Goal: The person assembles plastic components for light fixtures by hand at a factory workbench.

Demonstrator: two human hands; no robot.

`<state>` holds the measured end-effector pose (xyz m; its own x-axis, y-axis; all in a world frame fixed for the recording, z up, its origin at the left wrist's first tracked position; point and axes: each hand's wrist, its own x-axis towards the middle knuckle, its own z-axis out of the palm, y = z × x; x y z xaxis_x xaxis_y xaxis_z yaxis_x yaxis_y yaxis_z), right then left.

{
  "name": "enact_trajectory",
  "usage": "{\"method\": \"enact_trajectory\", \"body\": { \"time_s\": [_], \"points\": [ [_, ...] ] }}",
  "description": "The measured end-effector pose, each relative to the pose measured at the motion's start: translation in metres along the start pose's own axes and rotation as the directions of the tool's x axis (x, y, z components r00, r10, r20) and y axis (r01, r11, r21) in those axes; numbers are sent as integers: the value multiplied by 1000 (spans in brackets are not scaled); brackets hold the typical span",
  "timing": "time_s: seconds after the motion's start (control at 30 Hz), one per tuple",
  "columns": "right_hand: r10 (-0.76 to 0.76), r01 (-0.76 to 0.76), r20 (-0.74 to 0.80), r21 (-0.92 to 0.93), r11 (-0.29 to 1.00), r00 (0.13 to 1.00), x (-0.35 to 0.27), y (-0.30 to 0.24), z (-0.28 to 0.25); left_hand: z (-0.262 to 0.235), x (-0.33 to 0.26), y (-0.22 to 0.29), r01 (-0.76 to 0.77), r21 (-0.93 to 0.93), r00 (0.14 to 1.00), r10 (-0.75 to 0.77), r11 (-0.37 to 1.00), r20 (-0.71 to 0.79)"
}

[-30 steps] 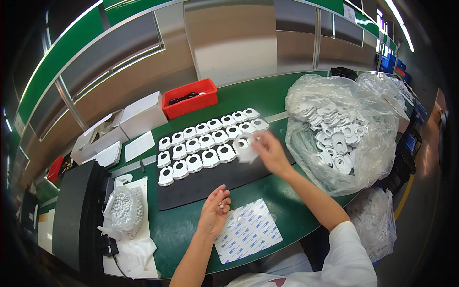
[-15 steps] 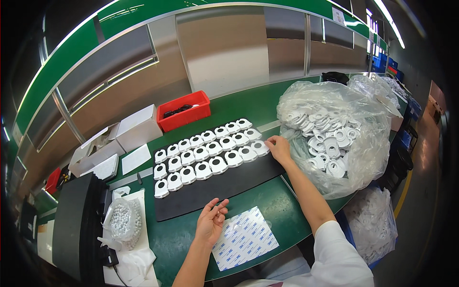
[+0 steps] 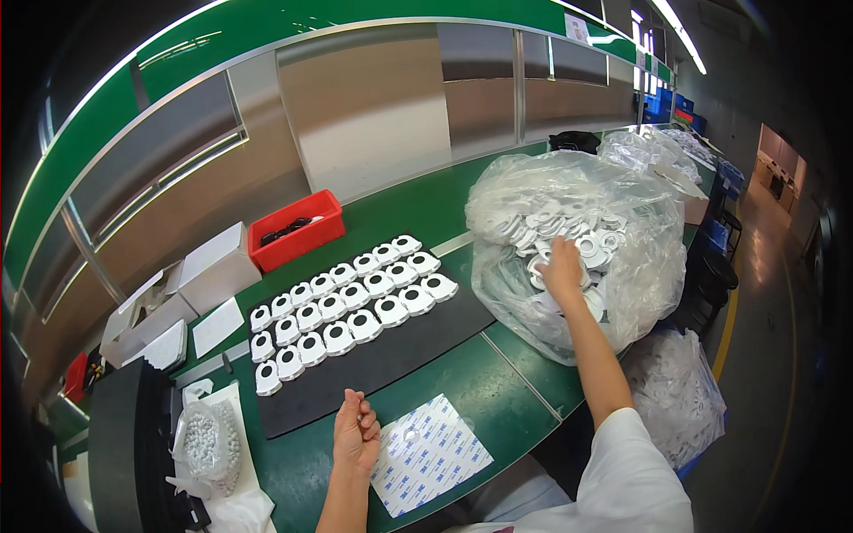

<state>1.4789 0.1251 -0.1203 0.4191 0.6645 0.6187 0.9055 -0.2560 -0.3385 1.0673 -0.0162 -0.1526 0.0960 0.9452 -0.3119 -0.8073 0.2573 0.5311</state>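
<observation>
A big clear plastic bag (image 3: 569, 240) sits on the right side of the green table, full of small white parts. The right hand (image 3: 563, 265) reaches into it. More clear bags (image 3: 653, 149) stand behind it, and another clear bag (image 3: 677, 391) rests lower down, beside the table. A small clear bag of white balls (image 3: 207, 444) lies at the left front. A white sheet of square stickers (image 3: 430, 453) lies flat at the front edge, just beside the left hand (image 3: 356, 435). Open white boxes (image 3: 182, 289) stand at the left, next to a red bin (image 3: 297, 229).
</observation>
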Motion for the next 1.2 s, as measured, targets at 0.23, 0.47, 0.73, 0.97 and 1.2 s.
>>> {"method": "enact_trajectory", "body": {
  "time_s": [0.23,0.47,0.73,0.97,1.2],
  "points": [
    [46,-45,10,-81,996,999,-7,48,-29,7,-3,-3,-15,24,1000,15,1000,-3],
    [237,-216,-88,200,956,967,-18,22,-46,0,1,-3,-87,20,995,86,996,50],
    [100,-94,23,594,799,995,-38,20,2,-21,13,11,1,-62,988,9,998,156],
    [99,-466,494,858,-215,864,-70,-85,-29,-42,15,37,-54,-6,988,54,999,146],
    [-587,-140,499,824,549,637,-147,-198,-47,-68,25,55,-59,-5,987,59,998,148]
  ]
}}
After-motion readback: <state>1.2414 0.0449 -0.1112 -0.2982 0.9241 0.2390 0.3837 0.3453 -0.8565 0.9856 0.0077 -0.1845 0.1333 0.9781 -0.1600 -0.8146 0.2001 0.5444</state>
